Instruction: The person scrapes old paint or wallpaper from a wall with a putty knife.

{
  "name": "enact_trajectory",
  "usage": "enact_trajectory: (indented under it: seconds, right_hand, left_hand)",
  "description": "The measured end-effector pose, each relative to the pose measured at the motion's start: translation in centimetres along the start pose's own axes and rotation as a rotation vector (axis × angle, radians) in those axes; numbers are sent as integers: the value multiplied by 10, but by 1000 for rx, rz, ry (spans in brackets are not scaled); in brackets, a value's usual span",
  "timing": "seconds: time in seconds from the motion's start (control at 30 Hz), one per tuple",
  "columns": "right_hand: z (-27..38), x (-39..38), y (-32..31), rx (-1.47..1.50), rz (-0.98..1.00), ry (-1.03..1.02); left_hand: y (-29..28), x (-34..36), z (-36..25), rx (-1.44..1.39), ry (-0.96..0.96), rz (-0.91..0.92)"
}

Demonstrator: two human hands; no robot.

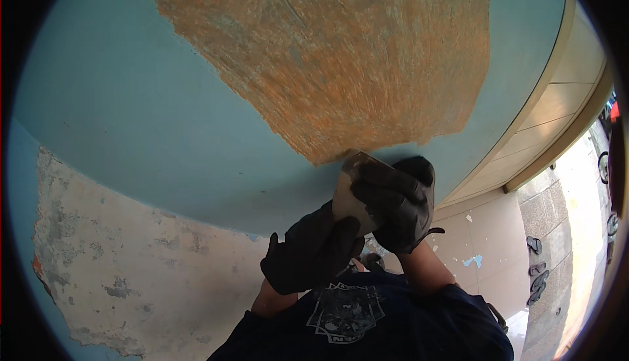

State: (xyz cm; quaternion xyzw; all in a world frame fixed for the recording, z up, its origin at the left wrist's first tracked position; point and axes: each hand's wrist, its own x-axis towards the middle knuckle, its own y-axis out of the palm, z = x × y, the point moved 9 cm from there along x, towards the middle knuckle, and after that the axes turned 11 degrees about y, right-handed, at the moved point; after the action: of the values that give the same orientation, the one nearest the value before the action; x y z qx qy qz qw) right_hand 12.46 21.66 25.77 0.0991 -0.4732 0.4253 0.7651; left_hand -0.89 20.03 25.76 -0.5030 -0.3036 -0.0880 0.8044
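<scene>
Both my hands wear black gloves and are closed on one flat, grey-beige scraper [352, 197]. My right hand [398, 202] wraps its upper right side, fingers across the face. Lower down, my left hand [314, 246] grips the near end, its thumb against the tool. The far edge of the scraper meets the blue wall [196, 125] at the lower border of a rough orange-brown patch [354, 59], where the paint is off. Scratch lines run all over that patch. What the handle looks like is hidden by the gloves.
To the lower left is a pale wall section [151, 249] with flaking grey spots. A beige-framed panelled opening [550, 109] curves along the right. Paint flakes [473, 261] lie on the tiled floor [452, 233]. Several dark sandals [537, 282] sit by the paving at the right.
</scene>
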Motion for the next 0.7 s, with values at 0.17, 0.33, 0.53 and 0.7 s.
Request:
enact_trajectory:
  seconds: [0.17, 0.33, 0.53, 0.7]
  right_hand:
    - [0, -15, 7, 87, -33, 41]
    - [12, -2, -3, 59, -11, -30]
    - [-2, 4, -3, 22, -17, -17]
    - [-6, -4, 1, 32, -10, 59]
  left_hand:
    - [-5, -1, -8, 120, 1, 75]
    - [-10, -5, -5, 61, -33, 24]
    - [5, 1, 3, -52, 13, -28]
    - [1, 7, -1, -156, -32, -3]
